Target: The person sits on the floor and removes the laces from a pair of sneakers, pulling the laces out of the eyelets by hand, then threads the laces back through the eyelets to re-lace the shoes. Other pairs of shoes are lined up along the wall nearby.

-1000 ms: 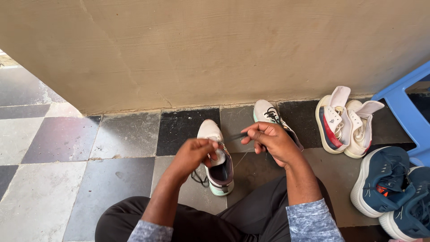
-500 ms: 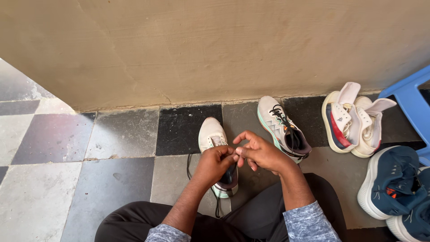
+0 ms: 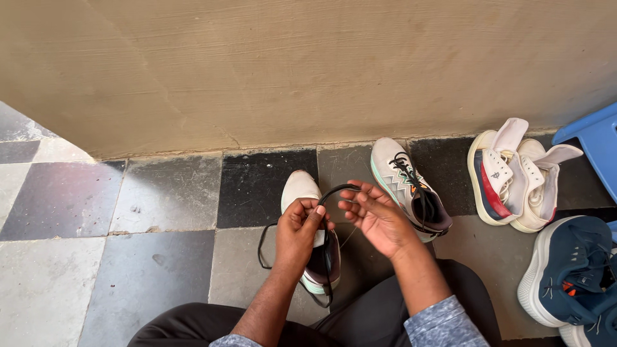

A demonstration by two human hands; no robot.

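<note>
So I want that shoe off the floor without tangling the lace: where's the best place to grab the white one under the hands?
Probably the heel collar of the white shoe, reached from the person's side. The heel end faces them and the mouth stands open, while the black lace arches over the front, pinched between the left hand and right hand.

black shoelace [image 3: 334, 190]: you see a thin matt cord, woven cloth by the look of it.
white sneaker [image 3: 301, 190]: your shoe has a matt knit cloth upper and a smooth mint rubbery sole.
second white sneaker [image 3: 392, 168]: same matt cloth, with a dark lining.
floor [image 3: 160, 270]: your tiles are polished stone, worn, scuffed and dusty.
wall [image 3: 308, 71]: rough matt plaster, tan.
navy sneakers [image 3: 569, 270]: matt mesh cloth with smooth white soles.
blue stool [image 3: 594, 138]: smooth plastic.
sleeves [image 3: 443, 321]: your soft mottled blue cloth.
</note>
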